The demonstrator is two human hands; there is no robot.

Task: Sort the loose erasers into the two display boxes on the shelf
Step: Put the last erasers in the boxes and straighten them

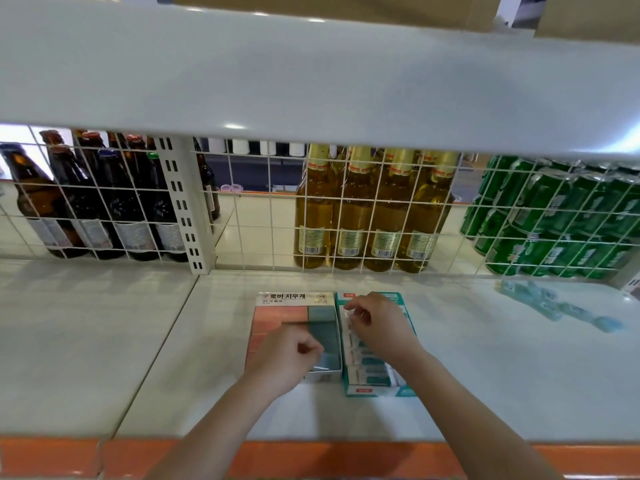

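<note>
Two display boxes stand side by side in the middle of the shelf. The left box (pixel 294 299), with a printed white header, holds pink erasers (pixel 270 320) and grey-green erasers (pixel 323 315). My left hand (pixel 287 358) hovers over it with curled fingers that grip a grey-green eraser at the grey-green column. The right teal box (pixel 367 391) holds a row of white-and-teal sleeved erasers (pixel 367 374). My right hand (pixel 377 327) is over that row and pinches a white sleeved eraser (pixel 348 315) near the box's far end. Several loose teal erasers (pixel 554 303) lie to the right.
A white wire grid (pixel 242 216) closes the back of the shelf, with brown bottles (pixel 86 202), yellow bottles (pixel 363 209) and green cans (pixel 554 220) behind it. An upper shelf (pixel 311 81) overhangs. The front edge (pixel 311 455) is orange. A box corner (pixel 633 285) shows at far right.
</note>
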